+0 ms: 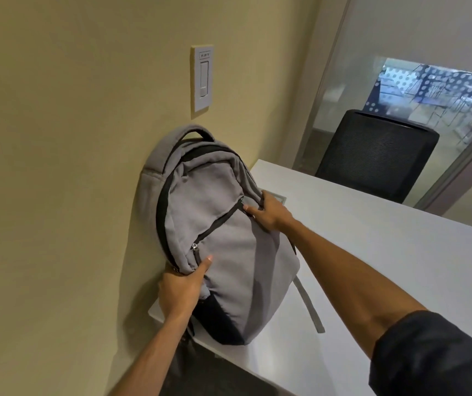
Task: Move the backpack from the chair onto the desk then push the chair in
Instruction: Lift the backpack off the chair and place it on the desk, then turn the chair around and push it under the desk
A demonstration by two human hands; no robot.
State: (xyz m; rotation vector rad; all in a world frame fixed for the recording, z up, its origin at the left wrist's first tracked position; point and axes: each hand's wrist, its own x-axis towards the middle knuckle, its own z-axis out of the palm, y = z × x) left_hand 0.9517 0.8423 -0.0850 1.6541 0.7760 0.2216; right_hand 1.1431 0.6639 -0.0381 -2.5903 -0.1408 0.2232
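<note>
A grey backpack [214, 224] with black zips and a dark base stands upright on the white desk [371, 252], leaning against the yellow wall. My left hand [180, 290] grips its lower left side near a zip pull. My right hand [269, 210] holds its right edge higher up. A grey strap [311, 307] trails onto the desk at the right. The chair the backpack came from is out of view.
A black mesh chair [377, 155] stands at the far side of the desk, before a glass partition [429, 90]. A white light switch [202, 78] is on the wall above the backpack. The desk's near edge runs along the bottom.
</note>
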